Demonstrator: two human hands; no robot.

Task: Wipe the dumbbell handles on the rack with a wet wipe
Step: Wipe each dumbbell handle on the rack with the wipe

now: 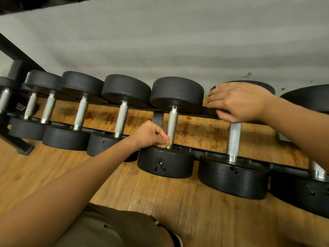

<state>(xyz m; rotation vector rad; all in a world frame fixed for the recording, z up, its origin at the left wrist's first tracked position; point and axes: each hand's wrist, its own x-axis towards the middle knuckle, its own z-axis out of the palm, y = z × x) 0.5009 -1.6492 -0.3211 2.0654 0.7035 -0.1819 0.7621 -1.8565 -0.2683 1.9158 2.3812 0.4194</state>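
Note:
Several black dumbbells with silver handles lie side by side on a low black rack [204, 152]. My left hand [151, 134] curls around the bottom of one silver handle [172, 120], just above that dumbbell's near head [165, 163]; a small pale bit, maybe the wipe [168, 142], shows at my fingertips. My right hand [236, 102] grips the far head [263, 86] of the dumbbell to the right, fingers curled over its edge. That dumbbell's handle [234, 139] is bare below my hand.
A grey wall [160, 41] rises right behind the rack. Stained wooden floor [124, 184] lies under and in front of it. The rack's black frame leg [16, 139] stands at far left. My knee in olive shorts [106, 229] is at the bottom.

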